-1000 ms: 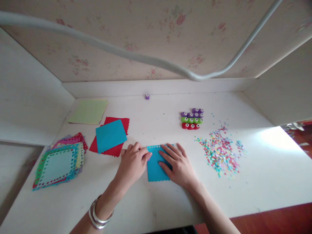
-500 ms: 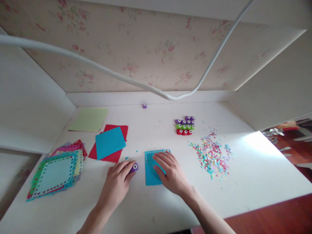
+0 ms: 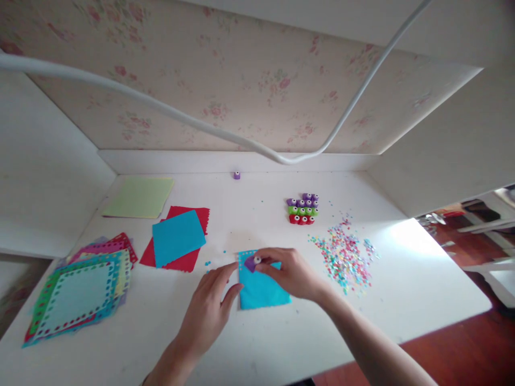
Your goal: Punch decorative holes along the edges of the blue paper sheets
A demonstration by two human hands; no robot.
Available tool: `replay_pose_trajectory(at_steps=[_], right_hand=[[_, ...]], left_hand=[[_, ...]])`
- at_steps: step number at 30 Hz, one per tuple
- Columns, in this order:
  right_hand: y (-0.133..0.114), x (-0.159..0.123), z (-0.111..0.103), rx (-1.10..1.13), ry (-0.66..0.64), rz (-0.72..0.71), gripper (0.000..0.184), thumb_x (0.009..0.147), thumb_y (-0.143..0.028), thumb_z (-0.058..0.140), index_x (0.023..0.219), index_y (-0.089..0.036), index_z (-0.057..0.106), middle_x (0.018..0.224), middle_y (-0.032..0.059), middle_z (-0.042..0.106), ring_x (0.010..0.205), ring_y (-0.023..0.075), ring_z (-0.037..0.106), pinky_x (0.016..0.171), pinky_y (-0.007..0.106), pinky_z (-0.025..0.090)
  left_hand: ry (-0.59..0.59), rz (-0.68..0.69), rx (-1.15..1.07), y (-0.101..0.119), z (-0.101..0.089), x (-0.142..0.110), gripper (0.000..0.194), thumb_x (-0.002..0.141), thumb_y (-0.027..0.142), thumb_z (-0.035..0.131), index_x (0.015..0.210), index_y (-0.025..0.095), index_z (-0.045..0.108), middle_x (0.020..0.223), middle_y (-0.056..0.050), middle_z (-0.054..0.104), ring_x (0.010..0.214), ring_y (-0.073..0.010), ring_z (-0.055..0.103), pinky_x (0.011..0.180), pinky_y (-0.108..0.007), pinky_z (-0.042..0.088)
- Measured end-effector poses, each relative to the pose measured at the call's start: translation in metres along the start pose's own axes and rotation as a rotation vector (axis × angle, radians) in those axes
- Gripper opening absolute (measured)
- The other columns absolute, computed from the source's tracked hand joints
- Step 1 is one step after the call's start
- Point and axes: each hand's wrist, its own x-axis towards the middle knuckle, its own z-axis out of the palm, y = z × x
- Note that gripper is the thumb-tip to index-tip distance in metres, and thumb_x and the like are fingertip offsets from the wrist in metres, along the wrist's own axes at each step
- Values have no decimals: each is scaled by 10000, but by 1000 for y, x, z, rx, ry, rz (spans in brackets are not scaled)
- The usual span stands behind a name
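Note:
A small purple paper punch (image 3: 251, 263) with a white, eye-like button is pinched between the thumb and fingers of my right hand (image 3: 292, 272). It is over the upper left part of a blue paper sheet (image 3: 263, 294), which has punched holes along its top and left edges. My left hand (image 3: 210, 304) is at the sheet's left edge, thumb and fingers apart, holding nothing. Its fingertips are near or touching that edge; I cannot tell which. Part of the sheet is hidden beneath my right hand.
Several purple, green and red punches (image 3: 302, 210) stand grouped at the back right, and a single purple punch (image 3: 237, 175) by the wall. Loose confetti (image 3: 346, 254) covers the right side. Left are punched sheets (image 3: 76, 295), blue paper (image 3: 179, 238) on red paper (image 3: 185, 262), and pale green paper (image 3: 139, 197).
The purple punch has passed from my left hand to my right and moved right, over the blue sheet. My left hand has opened and shifted to the sheet's left edge. The view has shifted slightly.

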Motion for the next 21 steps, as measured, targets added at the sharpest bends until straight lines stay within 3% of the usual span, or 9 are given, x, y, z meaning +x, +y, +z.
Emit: replay_pose_trajectory(at_steps=[5, 7, 11, 15, 21], right_hand=[[67, 42, -71, -141, 522, 352, 352, 884, -472, 587, 1088, -221, 726, 897, 45, 761, 788, 204, 709, 711, 323, 550], [93, 59, -97, -315, 619, 462, 382, 850, -484, 601, 1067, -205, 744, 879, 70, 758, 824, 239, 704, 757, 361, 533], [126, 83, -122, -557, 619, 473, 378, 848, -435, 570, 1026, -161, 759, 1034, 128, 734, 908, 257, 674, 869, 386, 492], [145, 91, -119, -648, 591, 478, 332, 844, -394, 564, 973, -169, 771, 1138, 131, 696, 1056, 276, 612, 945, 399, 455], [151, 92, -110, -699, 543, 583, 341, 852, -415, 540, 1011, -215, 766, 1206, 117, 660, 1068, 325, 581, 880, 478, 467]], left_hand=[[-10, -80, -39, -9, 6, -7, 270, 967, 299, 524, 1227, 242, 570, 1106, -76, 695, 961, -209, 683, 842, -361, 584], [-5, -94, -51, -13, 9, -8, 251, 965, 287, 523, 1204, 240, 588, 1096, -70, 698, 972, -206, 681, 857, -364, 581], [6, -83, -48, -19, 13, -5, 220, 964, 247, 517, 1157, 239, 622, 1073, -65, 706, 972, -200, 681, 862, -352, 579], [34, -52, -24, -21, 14, -4, 213, 956, 225, 522, 1132, 233, 642, 1056, -67, 712, 971, -206, 678, 852, -349, 578], [20, -31, -5, -25, 18, -6, 203, 964, 225, 510, 1121, 224, 639, 1033, -58, 710, 953, -200, 672, 845, -351, 569]])
